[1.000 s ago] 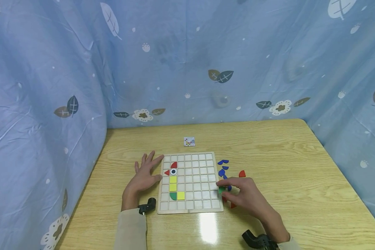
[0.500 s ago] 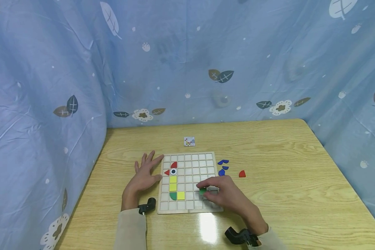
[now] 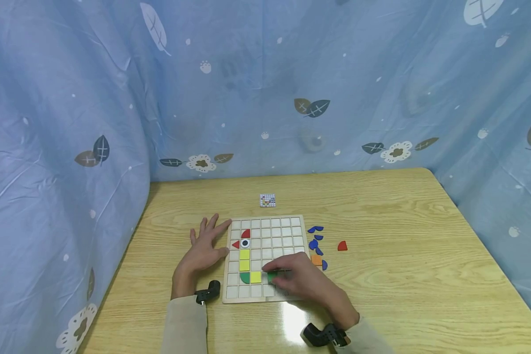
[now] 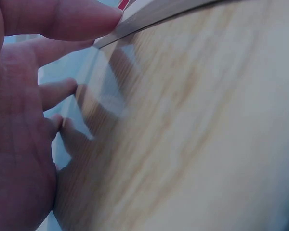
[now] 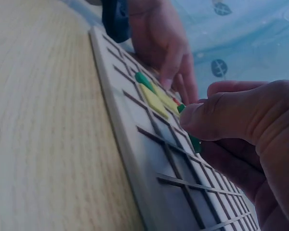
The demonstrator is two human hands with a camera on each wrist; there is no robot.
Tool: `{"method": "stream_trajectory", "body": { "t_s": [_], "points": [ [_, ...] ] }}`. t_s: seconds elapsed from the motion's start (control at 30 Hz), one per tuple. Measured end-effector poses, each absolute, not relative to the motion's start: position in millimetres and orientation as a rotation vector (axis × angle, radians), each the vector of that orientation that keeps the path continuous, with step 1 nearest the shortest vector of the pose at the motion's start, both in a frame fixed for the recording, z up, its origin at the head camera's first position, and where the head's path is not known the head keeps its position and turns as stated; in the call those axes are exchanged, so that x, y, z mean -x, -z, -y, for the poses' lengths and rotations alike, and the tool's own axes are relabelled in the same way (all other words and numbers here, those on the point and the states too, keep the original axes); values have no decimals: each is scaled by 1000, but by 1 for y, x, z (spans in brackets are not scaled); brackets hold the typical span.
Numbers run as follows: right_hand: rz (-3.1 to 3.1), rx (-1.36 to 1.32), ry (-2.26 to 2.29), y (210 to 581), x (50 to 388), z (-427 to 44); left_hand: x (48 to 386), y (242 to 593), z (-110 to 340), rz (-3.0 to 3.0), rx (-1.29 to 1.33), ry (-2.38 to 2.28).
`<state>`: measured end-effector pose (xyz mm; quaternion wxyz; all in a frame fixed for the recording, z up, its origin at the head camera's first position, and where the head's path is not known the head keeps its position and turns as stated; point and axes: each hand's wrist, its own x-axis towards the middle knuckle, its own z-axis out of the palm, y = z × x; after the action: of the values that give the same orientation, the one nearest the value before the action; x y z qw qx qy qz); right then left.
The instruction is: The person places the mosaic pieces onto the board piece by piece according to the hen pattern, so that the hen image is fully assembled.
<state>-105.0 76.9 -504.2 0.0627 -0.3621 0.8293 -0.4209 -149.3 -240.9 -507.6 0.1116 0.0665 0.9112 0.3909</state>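
My right hand (image 3: pixel 304 279) pinches a green piece (image 3: pixel 272 277) between thumb and fingers, over the lower middle of a wooden grid board (image 3: pixel 270 298). In the right wrist view the green piece (image 5: pixel 196 144) is mostly covered by the thumb, so its full shape is hidden. Just left of it lie a yellow square (image 3: pixel 255 277) and a green quarter circle (image 3: pixel 245 278) in their cells. My left hand (image 3: pixel 205 250) lies at the board's left edge with fingers spread. Its thumb and forefinger touch that edge.
More yellow squares (image 3: pixel 245 259), a round eye tile (image 3: pixel 245 243), a red triangle (image 3: pixel 236 244) and a red quarter circle (image 3: pixel 246 233) fill the left cells. Right of the board lie several blue pieces (image 3: pixel 313 244), an orange square (image 3: pixel 316 260) and a red quarter circle (image 3: pixel 342 246). A small pattern card (image 3: pixel 267 200) lies behind.
My right hand has carried the green piece leftward from beside the board to over its lower middle, uncovering the orange square. My left hand has stayed in place.
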Motion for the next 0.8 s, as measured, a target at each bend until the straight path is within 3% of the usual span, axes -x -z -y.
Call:
{"method": "stream_trajectory", "body": {
  "t_s": [0.8],
  "points": [
    [-2595,1086,1217,515,102,-61,149,508,241,-2678,-189,-1159]
  ]
}}
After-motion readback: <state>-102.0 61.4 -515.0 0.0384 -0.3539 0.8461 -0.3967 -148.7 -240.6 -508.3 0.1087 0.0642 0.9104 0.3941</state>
